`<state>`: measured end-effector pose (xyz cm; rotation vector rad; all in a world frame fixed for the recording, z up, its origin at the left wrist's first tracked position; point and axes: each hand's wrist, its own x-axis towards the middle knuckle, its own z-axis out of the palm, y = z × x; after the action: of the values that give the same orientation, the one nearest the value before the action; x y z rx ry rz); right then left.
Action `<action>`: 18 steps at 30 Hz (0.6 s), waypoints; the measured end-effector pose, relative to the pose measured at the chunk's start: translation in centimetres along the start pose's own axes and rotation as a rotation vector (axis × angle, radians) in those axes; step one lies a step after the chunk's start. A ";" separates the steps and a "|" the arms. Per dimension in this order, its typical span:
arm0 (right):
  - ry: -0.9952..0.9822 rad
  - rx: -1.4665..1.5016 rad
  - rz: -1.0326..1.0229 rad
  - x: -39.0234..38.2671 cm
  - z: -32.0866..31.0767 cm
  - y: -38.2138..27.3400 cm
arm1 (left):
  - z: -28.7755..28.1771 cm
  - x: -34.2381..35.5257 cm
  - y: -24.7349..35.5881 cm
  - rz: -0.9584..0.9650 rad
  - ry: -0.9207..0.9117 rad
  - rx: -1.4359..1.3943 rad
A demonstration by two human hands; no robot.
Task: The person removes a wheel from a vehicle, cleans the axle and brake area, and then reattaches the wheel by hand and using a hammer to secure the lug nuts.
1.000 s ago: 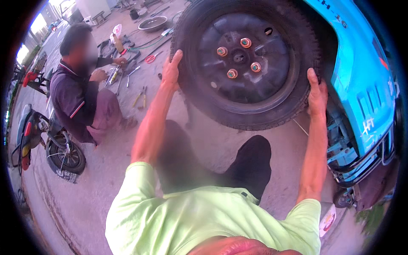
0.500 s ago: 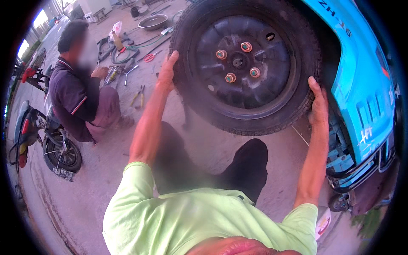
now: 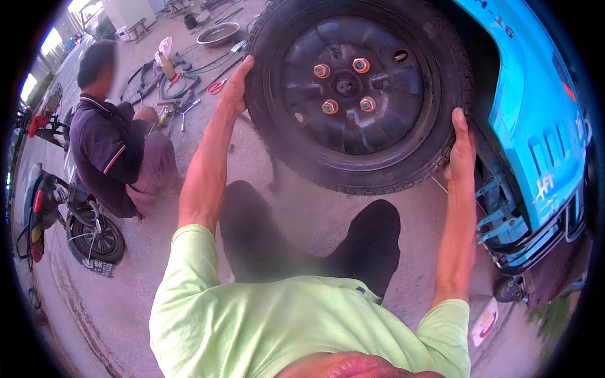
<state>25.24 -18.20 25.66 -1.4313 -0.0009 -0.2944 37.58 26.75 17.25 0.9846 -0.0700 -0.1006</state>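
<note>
In front of me a black wheel [image 3: 359, 135] with a treaded tyre stands up beside the blue vehicle body [image 3: 535, 132]. Several copper-coloured nuts [image 3: 329, 106] with greenish stud ends surround its hub. On the tyre's left edge lies my left hand [image 3: 236, 88], closed around the side with the thumb up. My right hand [image 3: 462, 151] grips the opposite edge, close to the vehicle's wheel arch, its thumb along the tread. The fingers of both hands are partly hidden. My dark-trousered knees [image 3: 365, 242] are bent below the wheel.
At left, another person [image 3: 104, 135] squats by scattered tools, including a wrench [image 3: 184, 113] and red-handled scissors [image 3: 216, 87]. Hoses, a bottle [image 3: 167, 67] and a metal basin [image 3: 218, 34] lie farther back. A motorbike [image 3: 94, 233] stands at the left. The vehicle's black bumper bar [image 3: 535, 249] juts out at right.
The wheel has turned slightly clockwise, with both hands still on the tyre. It sits a little higher and farther left in view. My left forearm now covers the yellow-handled pliers.
</note>
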 end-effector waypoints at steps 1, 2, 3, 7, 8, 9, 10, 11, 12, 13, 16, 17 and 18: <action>-0.019 -0.002 -0.011 0.1 0.0 -0.1 | 0.1 -0.2 0.0 0.019 0.001 0.006; -0.038 -0.004 -0.023 0.1 0.0 -0.2 | 0.2 -0.3 0.0 0.037 0.002 0.011; -0.002 0.010 -0.044 -0.3 0.0 0.4 | 0.2 0.0 0.6 0.018 -0.010 0.046; 0.047 0.064 -0.137 -2.0 -0.5 4.2 | 0.4 2.8 3.5 -0.012 -0.058 0.118; 0.036 0.085 -0.147 -2.4 -0.1 4.3 | 0.5 3.0 3.8 -0.015 -0.068 0.132; 0.025 0.106 -0.157 -2.7 0.1 4.5 | 0.5 2.8 3.9 -0.016 -0.069 0.130; 0.033 0.100 -0.148 -2.8 0.1 4.5 | 0.9 2.7 3.9 -0.014 -0.076 0.126; 0.042 0.094 -0.140 -2.8 0.0 4.4 | 1.3 2.5 4.0 -0.013 -0.083 0.122; 0.050 0.088 -0.132 -2.7 -0.1 4.4 | 1.4 2.5 4.2 -0.020 -0.088 0.139; 0.053 0.085 -0.126 -2.6 -0.3 4.3 | 1.5 2.5 4.1 -0.031 -0.093 0.153; 0.065 0.064 -0.091 -1.3 -0.8 3.7 | 1.3 1.9 3.1 -0.015 -0.071 0.168; 0.064 0.049 -0.062 -0.6 -0.8 3.2 | 1.0 1.6 2.6 -0.002 -0.053 0.163; 0.063 0.034 -0.033 -0.4 -0.7 2.7 | 0.8 1.6 2.3 0.001 -0.084 0.129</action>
<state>25.27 -18.54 22.87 -1.3888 0.0214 -0.3653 39.21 27.20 19.63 1.1095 -0.1554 -0.1377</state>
